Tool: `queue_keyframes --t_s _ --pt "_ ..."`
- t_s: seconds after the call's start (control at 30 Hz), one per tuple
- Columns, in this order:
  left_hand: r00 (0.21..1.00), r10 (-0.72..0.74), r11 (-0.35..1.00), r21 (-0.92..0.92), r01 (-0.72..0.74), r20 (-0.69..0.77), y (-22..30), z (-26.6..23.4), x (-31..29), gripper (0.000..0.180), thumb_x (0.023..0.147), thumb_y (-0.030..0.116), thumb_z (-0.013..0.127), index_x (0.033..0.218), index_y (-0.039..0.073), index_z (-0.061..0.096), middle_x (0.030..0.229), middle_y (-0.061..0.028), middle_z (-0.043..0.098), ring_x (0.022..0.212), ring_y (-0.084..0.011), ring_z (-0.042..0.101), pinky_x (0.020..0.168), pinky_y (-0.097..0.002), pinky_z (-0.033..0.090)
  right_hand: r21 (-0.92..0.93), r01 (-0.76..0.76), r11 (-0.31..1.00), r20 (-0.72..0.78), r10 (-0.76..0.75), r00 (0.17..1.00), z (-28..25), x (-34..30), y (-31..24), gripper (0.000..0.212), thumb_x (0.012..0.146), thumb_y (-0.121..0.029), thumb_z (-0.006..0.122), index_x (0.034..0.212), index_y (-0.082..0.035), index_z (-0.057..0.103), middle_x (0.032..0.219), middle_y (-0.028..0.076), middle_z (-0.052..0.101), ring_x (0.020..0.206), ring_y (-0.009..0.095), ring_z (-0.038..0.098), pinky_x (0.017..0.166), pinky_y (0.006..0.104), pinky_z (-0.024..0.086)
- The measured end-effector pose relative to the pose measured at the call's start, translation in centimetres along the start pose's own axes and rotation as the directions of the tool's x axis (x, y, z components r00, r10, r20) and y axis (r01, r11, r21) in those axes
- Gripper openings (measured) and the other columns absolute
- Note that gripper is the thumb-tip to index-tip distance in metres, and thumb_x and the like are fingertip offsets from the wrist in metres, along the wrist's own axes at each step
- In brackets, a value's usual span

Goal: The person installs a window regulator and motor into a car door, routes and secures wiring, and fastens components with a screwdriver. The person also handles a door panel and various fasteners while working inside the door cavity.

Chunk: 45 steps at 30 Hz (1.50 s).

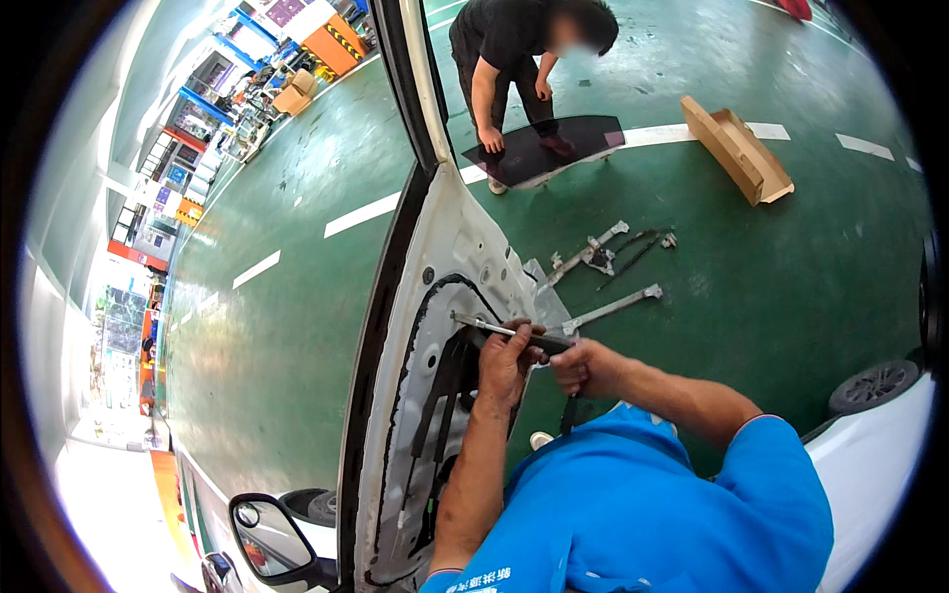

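Both hands are on a black-bodied driver (551, 343) with a long silver shaft (486, 325). My right hand (584, 367) is wrapped round its black rear part. Closed around the shaft near the body is my left hand (506, 361). The shaft's tip meets or nearly meets the bare inner panel of a white car door (465, 259), near the upper edge of the panel's opening; contact is hard to tell. A black sealant line runs round the panel, and dark cables (440, 415) hang in the opening below my left hand.
A co-worker (504, 59) bends over a tinted window glass (554, 148) on the green floor. An open cardboard box (736, 153) lies at the far right. Metal window-regulator rails (613, 309) lie beyond the door. A side mirror (267, 539) juts out lower left; a white car (880, 445) stands right.
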<state>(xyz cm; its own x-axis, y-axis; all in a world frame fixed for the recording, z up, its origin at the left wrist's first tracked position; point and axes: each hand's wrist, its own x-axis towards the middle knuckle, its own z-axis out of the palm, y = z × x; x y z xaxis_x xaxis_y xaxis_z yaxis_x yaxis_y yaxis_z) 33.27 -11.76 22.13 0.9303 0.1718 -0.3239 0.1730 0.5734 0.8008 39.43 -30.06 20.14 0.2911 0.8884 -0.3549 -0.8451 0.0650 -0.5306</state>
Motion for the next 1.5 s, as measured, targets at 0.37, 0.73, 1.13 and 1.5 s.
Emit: queue_keyframes --t_s 0.37,0.73,1.13,1.5 --pt "0.998 0.043 0.999 0.034 -0.041 -0.056 -0.1 0.6 -0.1 0.020 0.096 0.018 0.067 0.110 0.004 0.063 0.098 -0.0100 0.072 0.068 -0.0114 0.065 0.063 -0.0232 0.053 -0.399 0.231 0.887 0.048 -0.232 0.972 -0.6 0.0 -0.7 0.014 0.087 -0.017 0.069 0.097 -0.010 0.062 0.062 -0.003 0.054 0.053 0.012 0.049 0.058 0.0327 0.043" --pt "0.999 0.033 0.999 0.023 -0.033 0.015 0.5 0.5 -0.1 0.020 0.098 0.014 0.063 0.114 0.002 0.062 0.100 -0.0137 0.072 0.075 -0.0135 0.067 0.065 -0.0235 0.053 -0.734 0.294 0.612 -0.024 -0.456 0.890 0.4 -0.3 -1.6 0.034 0.075 -0.018 0.078 0.104 -0.004 0.065 0.073 0.012 0.061 0.066 0.019 0.062 0.061 0.0402 0.050" --pt "1.000 0.004 0.999 0.051 -0.003 -0.026 1.2 1.1 -0.3 0.019 0.096 0.018 0.065 0.110 0.004 0.064 0.100 -0.0102 0.071 0.075 -0.0134 0.064 0.067 -0.0247 0.051 -0.907 0.203 0.369 0.014 -0.455 0.890 1.4 -1.2 -3.3 0.042 0.074 -0.021 0.078 0.108 0.000 0.066 0.080 0.013 0.068 0.075 0.022 0.063 0.069 0.0385 0.049" --pt "0.995 -0.045 0.997 0.053 0.050 -0.084 1.1 1.4 -0.4 0.019 0.098 0.021 0.064 0.110 0.006 0.063 0.096 -0.0069 0.072 0.077 -0.0123 0.065 0.068 -0.0246 0.051 -0.969 0.197 0.149 0.089 -0.531 0.843 2.1 -1.2 -2.7 0.032 0.074 -0.028 0.076 0.097 -0.008 0.066 0.081 0.018 0.069 0.076 0.044 0.065 0.068 0.0523 0.051"
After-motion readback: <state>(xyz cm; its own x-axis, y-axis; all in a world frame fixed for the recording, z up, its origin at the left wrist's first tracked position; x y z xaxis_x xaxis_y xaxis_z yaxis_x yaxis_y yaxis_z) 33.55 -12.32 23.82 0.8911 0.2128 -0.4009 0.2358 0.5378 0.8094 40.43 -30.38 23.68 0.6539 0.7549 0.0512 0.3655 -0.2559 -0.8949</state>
